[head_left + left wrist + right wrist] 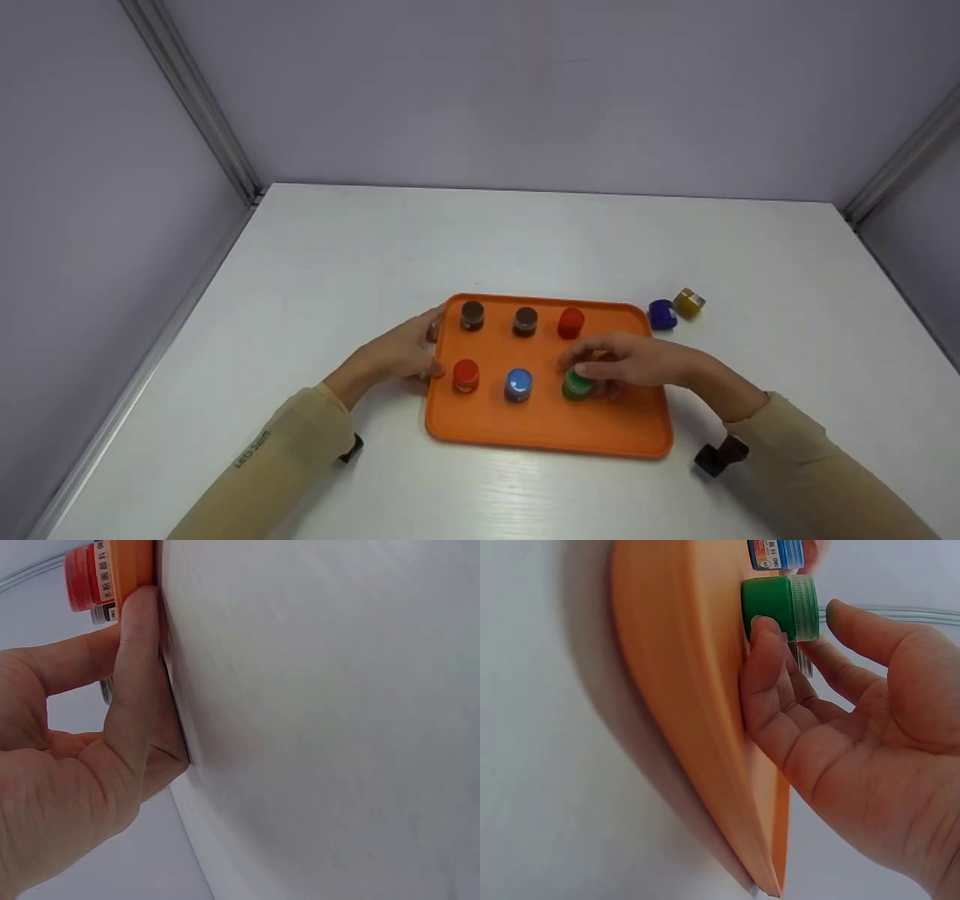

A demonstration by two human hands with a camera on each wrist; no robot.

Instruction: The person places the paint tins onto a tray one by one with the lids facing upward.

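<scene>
An orange tray (547,435) lies on the white table and carries several small jars in two rows. My right hand (592,371) curves over the green jar (576,386) at the front right. In the right wrist view one fingertip (761,628) touches the green jar (780,607), and the thumb stands slightly off its clear lid. My left hand (431,351) rests against the tray's left rim with straight fingers. In the left wrist view its thumb (139,637) presses the tray's edge (135,562) next to a red jar (86,577).
On the tray also stand a blue jar (518,384), a red jar (466,375), two brown-lidded jars (472,315) and another red jar (571,322). A dark blue jar (661,314) and a yellow jar (688,302) sit on the table right of the tray. Grey walls enclose the table.
</scene>
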